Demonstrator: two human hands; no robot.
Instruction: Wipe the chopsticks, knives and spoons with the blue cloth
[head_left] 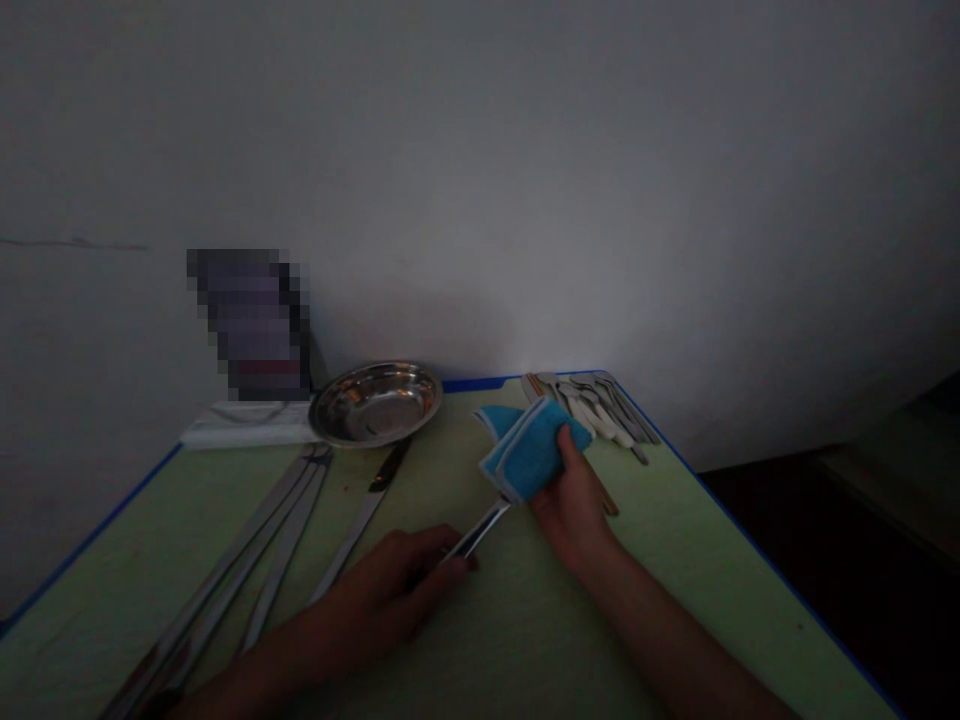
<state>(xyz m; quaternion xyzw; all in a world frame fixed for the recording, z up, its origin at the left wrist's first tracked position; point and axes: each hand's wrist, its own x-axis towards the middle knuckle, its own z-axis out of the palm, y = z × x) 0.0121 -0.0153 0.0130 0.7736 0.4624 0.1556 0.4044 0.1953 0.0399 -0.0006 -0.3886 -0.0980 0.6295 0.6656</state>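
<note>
My left hand is closed around the handle of a shiny metal utensil, held at a slant above the table. My right hand grips a folded blue cloth with a pale edge, thumb on top. The cloth wraps the utensil's far end, so its head is hidden and I cannot tell its kind. Beyond my right hand lie several spoons and forks, some with white handles. Wooden chopsticks show partly from behind the cloth and hand.
A round steel bowl stands at the back, near the wall. Several long-handled metal utensils lie along the left of the green table. A blurred upright object leans behind a white packet. The table's blue edge runs along the right.
</note>
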